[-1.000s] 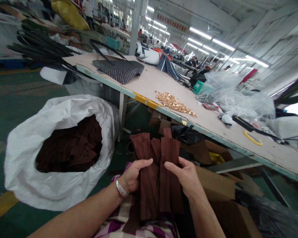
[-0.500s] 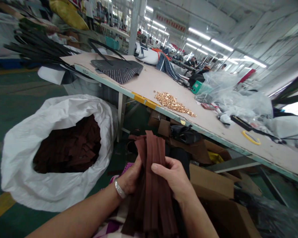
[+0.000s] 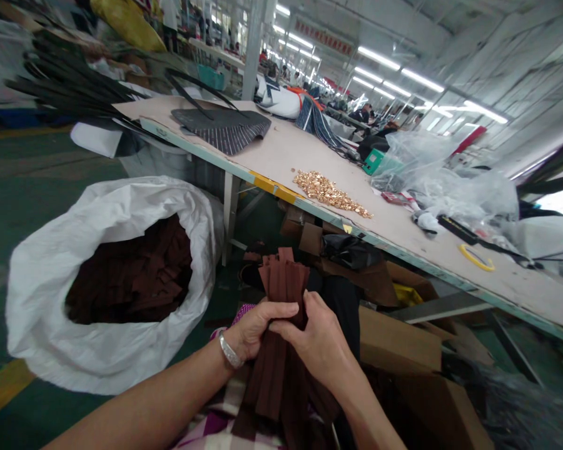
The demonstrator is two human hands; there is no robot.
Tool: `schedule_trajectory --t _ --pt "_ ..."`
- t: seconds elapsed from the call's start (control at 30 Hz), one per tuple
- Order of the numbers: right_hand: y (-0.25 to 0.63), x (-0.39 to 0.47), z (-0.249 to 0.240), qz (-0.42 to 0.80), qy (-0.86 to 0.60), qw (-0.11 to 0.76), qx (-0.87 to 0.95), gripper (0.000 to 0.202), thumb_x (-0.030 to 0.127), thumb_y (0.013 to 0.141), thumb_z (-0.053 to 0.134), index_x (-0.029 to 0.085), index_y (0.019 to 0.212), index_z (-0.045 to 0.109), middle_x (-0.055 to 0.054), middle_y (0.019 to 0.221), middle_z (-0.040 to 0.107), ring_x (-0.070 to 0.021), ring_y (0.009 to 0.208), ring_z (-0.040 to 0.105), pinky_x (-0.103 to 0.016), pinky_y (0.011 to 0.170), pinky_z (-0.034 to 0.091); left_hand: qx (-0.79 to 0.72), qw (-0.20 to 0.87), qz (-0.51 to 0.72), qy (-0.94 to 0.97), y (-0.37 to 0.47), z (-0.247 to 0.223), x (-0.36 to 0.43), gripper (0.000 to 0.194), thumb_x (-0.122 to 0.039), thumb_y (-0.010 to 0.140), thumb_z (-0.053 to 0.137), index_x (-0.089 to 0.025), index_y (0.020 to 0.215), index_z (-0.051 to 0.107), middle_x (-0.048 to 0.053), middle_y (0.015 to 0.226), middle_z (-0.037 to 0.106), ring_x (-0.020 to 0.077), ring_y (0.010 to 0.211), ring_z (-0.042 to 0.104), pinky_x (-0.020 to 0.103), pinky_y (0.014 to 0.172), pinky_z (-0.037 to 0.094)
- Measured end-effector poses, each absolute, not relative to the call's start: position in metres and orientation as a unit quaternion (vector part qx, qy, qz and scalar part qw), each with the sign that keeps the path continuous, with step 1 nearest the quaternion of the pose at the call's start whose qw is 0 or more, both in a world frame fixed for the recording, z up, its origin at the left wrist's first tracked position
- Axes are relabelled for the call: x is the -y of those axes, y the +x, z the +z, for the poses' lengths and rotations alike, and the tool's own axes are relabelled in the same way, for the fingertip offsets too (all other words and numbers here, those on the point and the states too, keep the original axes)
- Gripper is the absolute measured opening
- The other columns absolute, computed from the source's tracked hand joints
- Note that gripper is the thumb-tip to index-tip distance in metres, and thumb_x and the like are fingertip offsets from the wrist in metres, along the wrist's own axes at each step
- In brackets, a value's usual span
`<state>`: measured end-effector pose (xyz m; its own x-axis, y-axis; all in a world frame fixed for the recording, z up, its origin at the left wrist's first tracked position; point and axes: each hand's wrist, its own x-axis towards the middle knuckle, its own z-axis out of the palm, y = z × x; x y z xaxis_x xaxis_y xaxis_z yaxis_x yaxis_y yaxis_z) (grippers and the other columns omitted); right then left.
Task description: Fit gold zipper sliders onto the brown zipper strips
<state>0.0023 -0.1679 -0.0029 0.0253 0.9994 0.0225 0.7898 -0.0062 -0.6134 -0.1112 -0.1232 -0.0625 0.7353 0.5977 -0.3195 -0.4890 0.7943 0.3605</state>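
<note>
Over my lap hangs a bundle of long brown fabric strips (image 3: 281,281), gathered together with their upper ends fanned out a little. My left hand (image 3: 256,328), with a silver bracelet at its wrist, is wrapped round the bundle, thumb lying across the front. From the other side my right hand (image 3: 312,331) also grips the strips, its thumb pressed over the front just under the left thumb. The strips' lower ends hang below both hands. To my left a white woven sack (image 3: 42,300) stands open with a heap of brown strips (image 3: 136,275) inside.
A slanting worktable (image 3: 385,225) runs across in front, bearing a pile of gold metal pieces (image 3: 328,190), a dark striped bag piece (image 3: 225,128), clear plastic bags (image 3: 469,194) and a yellow tape roll (image 3: 476,257). Cardboard boxes (image 3: 398,340) sit below, to my right.
My left thumb has come over the front of the bundle, and my right hand has shifted slightly left and down. Both hands now close round the strips, squeezing them narrower.
</note>
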Motion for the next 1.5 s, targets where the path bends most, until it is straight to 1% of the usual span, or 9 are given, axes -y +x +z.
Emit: schedule_trajectory --t 0.13,0.23,0.43,0.53,0.7,0.87,1.17,1.37,1.5 --pt "0.0 0.173 0.0 0.113 -0.682 0.157 0.705 0.063 0.048 0.081 0.067 0.009 0.129 0.054 -0.024 0.139 0.046 -0.0342 0.099 0.066 -0.045 0.079 0.054 -0.227 0.917 0.301 0.13 -0.11 -0.062 0.123 0.014 -0.007 0.067 0.072 -0.009 0.081 0.074 0.006 0.067 0.075 0.0176 0.058 0.068 0.025 0.06 0.051" --pt "0.015 0.177 0.003 0.121 -0.668 0.217 0.701 0.06 0.047 0.083 0.064 0.015 0.133 0.054 -0.02 0.146 0.041 -0.0335 0.112 0.06 -0.045 0.089 0.051 -0.219 0.915 0.318 0.12 -0.114 -0.062 0.121 0.027 -0.006 0.07 0.068 -0.012 0.096 0.073 0.005 0.077 0.076 0.0183 0.066 0.07 0.028 0.068 0.053" --pt "0.064 0.19 -0.005 0.346 -0.679 0.262 0.592 0.037 0.039 0.089 0.056 0.016 0.116 0.067 -0.01 0.107 0.072 -0.0228 0.083 0.068 -0.036 0.078 0.052 -0.179 0.919 0.337 0.101 -0.124 -0.062 0.111 0.05 -0.007 0.075 0.06 -0.016 0.125 0.06 0.004 0.081 0.075 0.0215 0.073 0.072 0.036 0.074 0.054" --pt "0.064 0.195 -0.014 0.398 -0.653 0.24 0.598 0.025 0.03 0.085 0.061 0.018 0.103 0.073 -0.006 0.097 0.075 -0.0237 0.091 0.067 -0.033 0.081 0.05 -0.167 0.921 0.338 0.096 -0.125 -0.063 0.109 0.053 -0.007 0.077 0.057 -0.016 0.128 0.057 0.005 0.083 0.075 0.0213 0.074 0.073 0.037 0.076 0.054" --pt "0.055 0.202 -0.014 0.428 -0.646 0.229 0.589 0.02 0.025 0.087 0.056 0.017 0.074 0.07 0.001 0.067 0.067 -0.0155 0.063 0.059 -0.024 0.058 0.042 -0.159 0.919 0.352 0.083 -0.122 -0.066 0.111 0.053 -0.005 0.077 0.057 -0.015 0.128 0.057 0.007 0.093 0.076 0.0222 0.082 0.073 0.038 0.083 0.054" --pt "0.087 0.224 0.011 0.495 -0.647 0.219 0.537 0.02 0.03 0.083 0.063 0.016 0.069 0.067 0.003 0.062 0.06 -0.0126 0.058 0.051 -0.022 0.055 0.038 -0.16 0.907 0.385 0.057 -0.122 -0.068 0.109 0.052 -0.005 0.078 0.057 -0.018 0.128 0.057 0.002 0.084 0.075 0.0175 0.075 0.072 0.036 0.081 0.056" --pt "0.052 0.226 0.025 0.522 -0.615 0.461 0.369 0.022 0.037 0.077 0.075 0.017 0.074 0.066 0.0 0.068 0.063 -0.0132 0.06 0.055 -0.022 0.056 0.042 -0.186 0.912 0.362 0.058 -0.115 -0.074 0.117 0.029 -0.014 0.082 0.064 -0.015 0.111 0.066 0.005 0.083 0.075 0.0205 0.073 0.072 0.038 0.075 0.059" --pt "0.007 0.186 -0.011 0.458 -0.636 0.396 0.478 0.031 0.04 0.08 0.068 0.015 0.065 0.057 0.002 0.059 0.055 -0.0091 0.051 0.044 -0.02 0.048 0.034 -0.187 0.905 0.37 0.093 -0.117 -0.07 0.124 0.044 -0.033 0.071 0.079 -0.016 0.11 0.068 0.008 0.09 0.076 0.0229 0.078 0.072 0.036 0.074 0.058" --pt "0.005 0.177 -0.015 0.427 -0.653 0.388 0.491 0.031 0.037 0.079 0.07 0.015 0.061 0.056 0.004 0.054 0.051 -0.0085 0.05 0.041 -0.02 0.046 0.03 -0.208 0.896 0.378 0.106 -0.115 -0.068 0.122 0.039 -0.017 0.063 0.082 -0.015 0.101 0.071 0.007 0.088 0.077 0.021 0.073 0.072 0.031 0.068 0.059"
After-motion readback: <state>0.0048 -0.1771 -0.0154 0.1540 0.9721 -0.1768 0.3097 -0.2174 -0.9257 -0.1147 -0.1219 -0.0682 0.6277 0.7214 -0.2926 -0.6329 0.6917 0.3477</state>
